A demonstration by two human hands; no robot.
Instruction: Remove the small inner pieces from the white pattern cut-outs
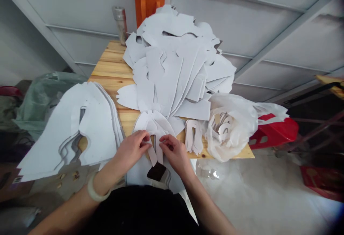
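At the near edge of the wooden table, my left hand point(135, 144) pinches one leg of a small white U-shaped cutout point(159, 153). Its other leg is between the closed fingertips of my right hand point(174, 151). Under the cutout lies a larger arched white sheet piece point(142, 119), partly hidden by my hands. A neat stack of similar small U-shaped cutouts point(189, 134) sits just right of my right hand. Left of my left hand, large arched white sheets point(98, 127) are layered and overhang the table edge.
A big heap of white cut sheets point(166, 66) covers much of the table point(107, 64). A plastic bag point(242, 120) with more cutouts stands at right, beside a red stool point(282, 131). A metal flask point(120, 23) and an orange bag point(150, 1) are behind.
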